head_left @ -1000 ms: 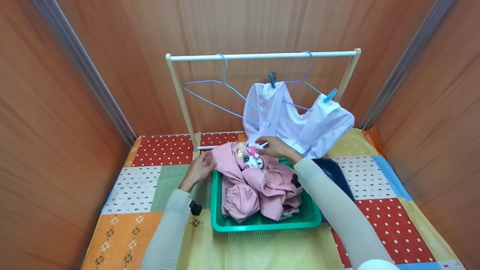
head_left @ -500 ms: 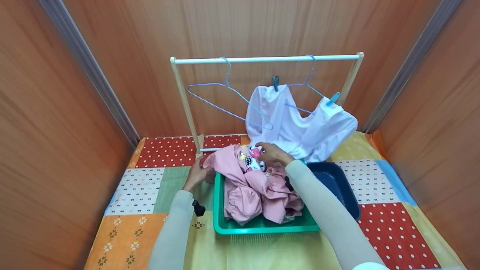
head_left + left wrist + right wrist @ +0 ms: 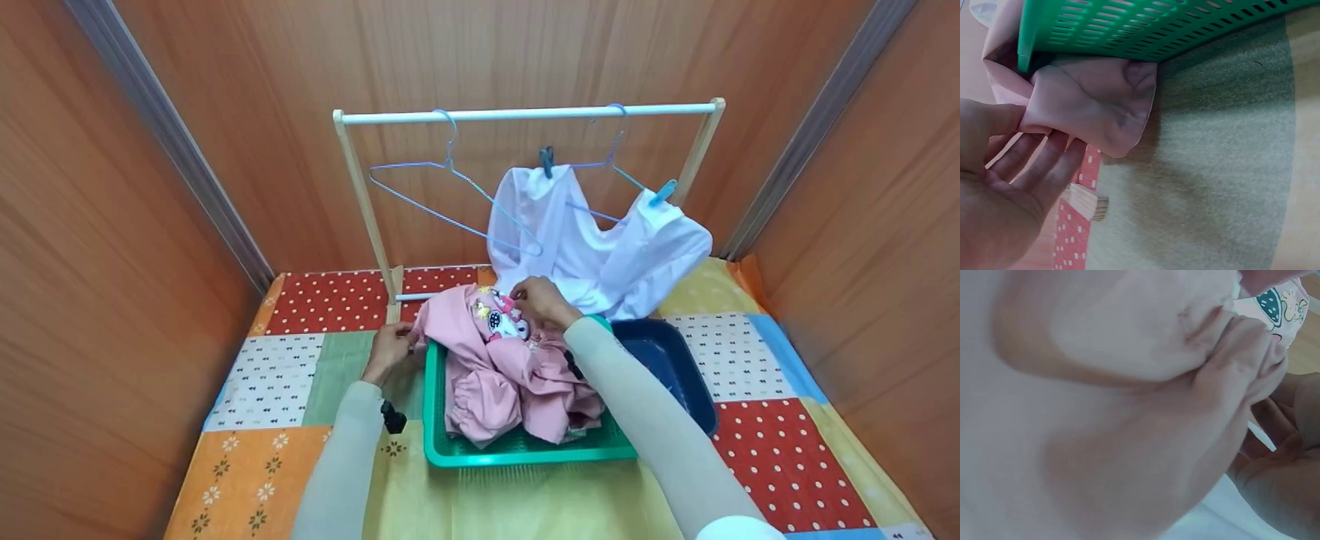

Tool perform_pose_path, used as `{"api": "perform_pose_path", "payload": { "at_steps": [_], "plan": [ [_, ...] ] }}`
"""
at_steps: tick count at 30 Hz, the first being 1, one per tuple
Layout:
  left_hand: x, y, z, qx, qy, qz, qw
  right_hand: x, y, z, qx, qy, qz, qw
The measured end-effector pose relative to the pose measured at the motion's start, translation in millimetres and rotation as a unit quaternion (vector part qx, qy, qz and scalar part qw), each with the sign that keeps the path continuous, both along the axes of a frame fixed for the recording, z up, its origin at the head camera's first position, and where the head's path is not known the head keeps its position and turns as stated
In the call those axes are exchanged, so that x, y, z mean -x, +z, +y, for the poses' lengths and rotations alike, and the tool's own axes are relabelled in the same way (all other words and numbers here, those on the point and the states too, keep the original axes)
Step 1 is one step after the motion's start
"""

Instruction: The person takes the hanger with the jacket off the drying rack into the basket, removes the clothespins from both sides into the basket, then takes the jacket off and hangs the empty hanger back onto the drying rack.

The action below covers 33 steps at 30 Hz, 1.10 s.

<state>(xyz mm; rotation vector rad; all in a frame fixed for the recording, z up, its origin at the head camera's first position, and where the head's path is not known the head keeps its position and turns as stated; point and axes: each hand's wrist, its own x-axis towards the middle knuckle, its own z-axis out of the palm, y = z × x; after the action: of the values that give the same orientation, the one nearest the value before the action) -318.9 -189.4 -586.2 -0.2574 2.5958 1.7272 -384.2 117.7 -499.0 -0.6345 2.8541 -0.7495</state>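
two hands, left (image 3: 388, 351) and right (image 3: 545, 301), pinch the pink garment (image 3: 486, 405) overhanging the green basket (image 3: 525, 457), the right less clearly.

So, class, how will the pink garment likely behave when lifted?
Probably floppy: the pink garment slumps in loose folds. It looks unlikely to roll, being crumpled. It may trail, since one end droops outside the green basket.
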Motion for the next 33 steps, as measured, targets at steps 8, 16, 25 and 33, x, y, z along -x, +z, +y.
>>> {"api": "perform_pose_path", "payload": {
  "at_steps": [8,16,25,33],
  "plan": [
    [-3.1,19.3,4,-0.014,0.027,0.076,0.9966,-2.4,0.4,11,0.054,-0.017,0.036,0.998],
    [-13.1,48.0,13,-0.017,0.024,0.118,0.9925,-14.6,4.1,26,0.091,-0.007,0.036,0.995],
    [-29.2,73.8,34,0.000,-0.010,0.221,0.9752,-36.5,9.4,47,0.124,0.026,0.058,0.990],
    [-50.4,95.8,63,0.001,-0.071,0.302,0.9505,-61.2,10.2,61,0.114,0.069,0.078,0.988]
  ]
}}
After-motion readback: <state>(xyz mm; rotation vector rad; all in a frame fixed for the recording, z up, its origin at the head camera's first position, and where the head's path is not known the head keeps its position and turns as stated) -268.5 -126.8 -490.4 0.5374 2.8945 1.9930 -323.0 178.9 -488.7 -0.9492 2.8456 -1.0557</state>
